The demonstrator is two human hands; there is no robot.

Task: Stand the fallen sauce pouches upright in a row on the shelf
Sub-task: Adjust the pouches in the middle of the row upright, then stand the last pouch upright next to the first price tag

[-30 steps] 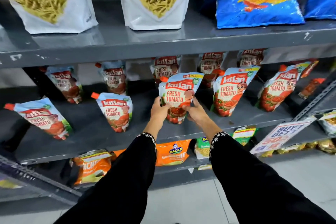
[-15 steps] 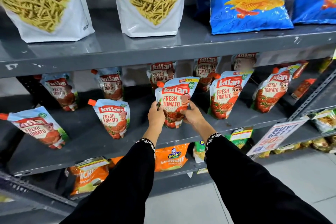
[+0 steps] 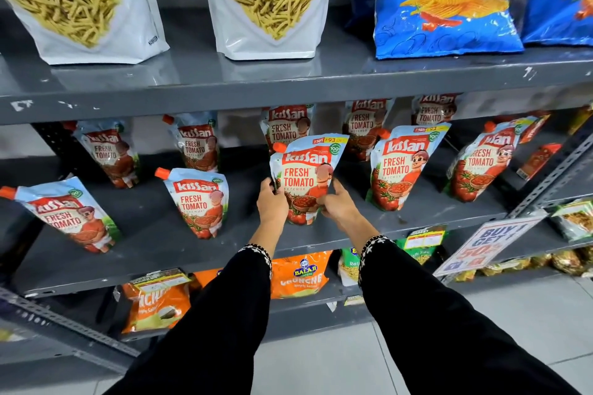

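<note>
A tomato ketchup pouch (image 3: 303, 173) with an orange cap stands upright on the grey middle shelf (image 3: 154, 244), near its front. My left hand (image 3: 272, 205) grips its lower left side and my right hand (image 3: 337, 205) grips its lower right side. In the front row, other pouches stand left (image 3: 199, 202), far left (image 3: 69, 215), right (image 3: 402, 167) and far right (image 3: 481, 163). Several more pouches (image 3: 195, 144) stand in a back row against the shelf wall. A small red pack (image 3: 539, 159) leans at the right end.
The shelf above holds two white snack bags (image 3: 269, 3) and blue chip bags (image 3: 446, 0). Below are orange snack bags (image 3: 298, 276) and a tilted promotional sign (image 3: 484, 244). A slotted metal upright (image 3: 555, 173) bounds the shelf on the right. Tiled floor lies beneath.
Both hands have set the pouch they hold lower and a little further back on the shelf, so its base now rests there. The camera view has shifted slightly downward.
</note>
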